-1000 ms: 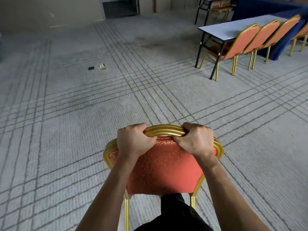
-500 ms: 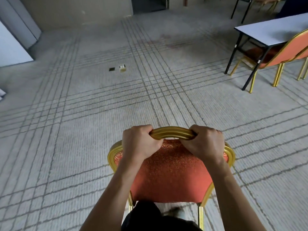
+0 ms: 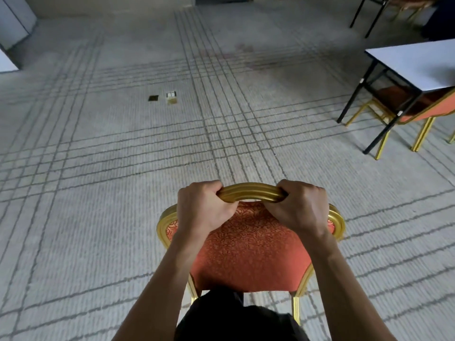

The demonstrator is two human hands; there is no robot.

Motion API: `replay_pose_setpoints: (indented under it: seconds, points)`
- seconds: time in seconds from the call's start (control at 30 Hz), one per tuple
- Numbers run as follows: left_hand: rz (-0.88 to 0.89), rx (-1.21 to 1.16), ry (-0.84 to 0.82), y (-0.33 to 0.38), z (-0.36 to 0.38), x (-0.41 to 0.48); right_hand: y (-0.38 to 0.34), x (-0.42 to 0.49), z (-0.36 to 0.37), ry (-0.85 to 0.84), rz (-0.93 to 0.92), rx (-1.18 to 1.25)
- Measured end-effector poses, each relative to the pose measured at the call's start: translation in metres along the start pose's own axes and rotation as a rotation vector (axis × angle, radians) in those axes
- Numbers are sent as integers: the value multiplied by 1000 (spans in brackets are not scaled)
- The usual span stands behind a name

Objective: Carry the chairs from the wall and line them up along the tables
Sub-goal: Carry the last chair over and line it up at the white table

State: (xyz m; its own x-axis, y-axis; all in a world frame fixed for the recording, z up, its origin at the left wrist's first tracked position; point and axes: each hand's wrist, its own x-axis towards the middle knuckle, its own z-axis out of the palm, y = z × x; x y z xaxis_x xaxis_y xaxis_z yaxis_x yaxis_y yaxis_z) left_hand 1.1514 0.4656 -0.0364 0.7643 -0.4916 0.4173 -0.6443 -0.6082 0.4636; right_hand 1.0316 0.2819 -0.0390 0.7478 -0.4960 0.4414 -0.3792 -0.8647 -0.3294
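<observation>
An orange banquet chair point(image 3: 251, 244) with a gold frame hangs in front of me, its padded back facing me. My left hand point(image 3: 203, 205) grips the left part of the gold top rail. My right hand point(image 3: 299, 205) grips the right part of the same rail. At the right edge stands a white folding table point(image 3: 416, 62) with black legs. Another orange chair point(image 3: 428, 112) is tucked against its near side, only partly in view.
Grey carpet with crossing dark lines covers the floor. Two small floor sockets point(image 3: 163, 97) lie ahead to the left. A second table's black legs point(image 3: 364, 13) show at the top right. A pale wall panel point(image 3: 14, 18) stands at the far left.
The view has swung left and moved forward. The table and its chairs have slid toward the right edge, and only one chair still shows. Both hands keep the same grip.
</observation>
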Motion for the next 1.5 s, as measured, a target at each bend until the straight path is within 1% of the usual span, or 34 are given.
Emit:
replay_pose_setpoints:
  seconds: [0.17,0.4,0.6,0.77,0.97,1.07,1.17,1.27,1.33,1.43,1.5]
  points:
    - [44,-13,-22,-13,29,94,16,86,29,3,17,0]
    - [112,8,-3,-17,74,224,49,206,66,55,22,26]
    - [125,59,22,-20,133,342,97,326,118,64,17,83]
    - [107,91,53,-23,167,420,126,417,147,9,-38,115]
    - [122,67,88,-26,193,512,148,513,173,80,-94,132]
    - [134,46,99,-44,215,560,158,561,202,95,-117,97]
    - [131,42,85,-60,243,605,165,604,231,80,-113,115]
    - [114,67,90,-83,279,670,179,666,267,101,-113,126]
    - [101,61,89,-105,304,726,181,722,294,73,-98,112]
    - [87,29,43,-125,322,792,179,784,315,32,-64,76]
    - [103,30,31,-133,334,837,183,823,327,46,-44,54]
